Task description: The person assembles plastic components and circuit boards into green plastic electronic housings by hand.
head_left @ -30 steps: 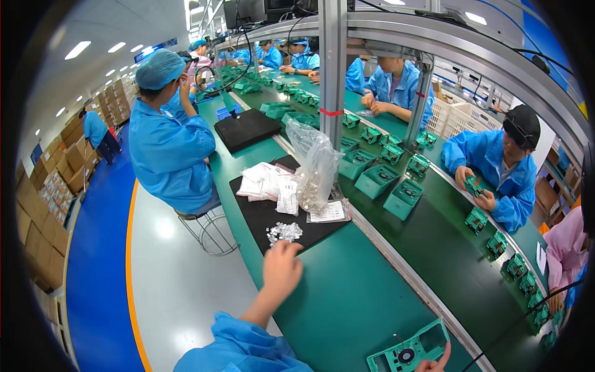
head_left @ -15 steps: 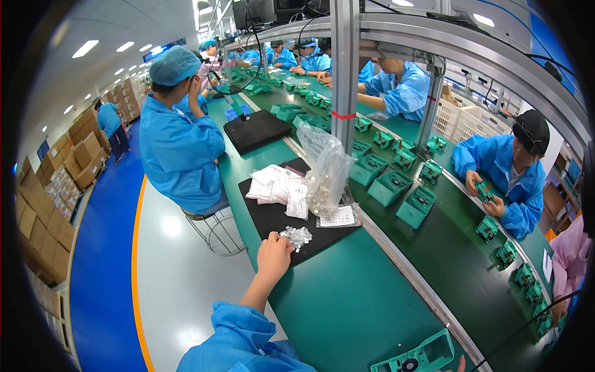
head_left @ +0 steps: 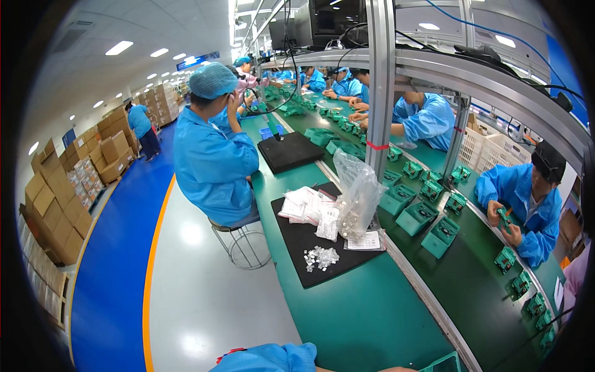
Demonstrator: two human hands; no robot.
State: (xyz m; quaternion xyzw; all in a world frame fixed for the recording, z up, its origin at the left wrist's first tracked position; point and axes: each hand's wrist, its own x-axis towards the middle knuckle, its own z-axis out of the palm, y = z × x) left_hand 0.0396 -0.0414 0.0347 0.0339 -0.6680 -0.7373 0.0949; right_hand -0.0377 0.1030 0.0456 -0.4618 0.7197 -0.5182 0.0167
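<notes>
My left forearm in a blue sleeve [head_left: 273, 358] comes in at the lower edge. Only a thin strip of my left hand [head_left: 396, 369] shows beyond the cuff, so its fingers are hidden. The strip lies close to a green plastic housing [head_left: 447, 363], which the frame cuts off. My right hand is out of sight. Ahead, a small heap of clear and whitish little pieces [head_left: 320, 258] rests on a black mat [head_left: 296, 248]. Behind the heap lie white labelled packets [head_left: 305, 204] and a clear plastic bag [head_left: 356, 198] of small parts.
A metal post [head_left: 379, 93] rises beyond the mat. Right of the bench, a dark green belt [head_left: 403, 266] carries green housings [head_left: 440, 237] and small green assemblies. A co-worker [head_left: 214, 149] sits on a stool at the left; another [head_left: 524, 198] handles a green part across the belt.
My left hand has left the heap of small pieces and drawn back to the lower edge. The view has shifted, so the scene sits lower and further right.
</notes>
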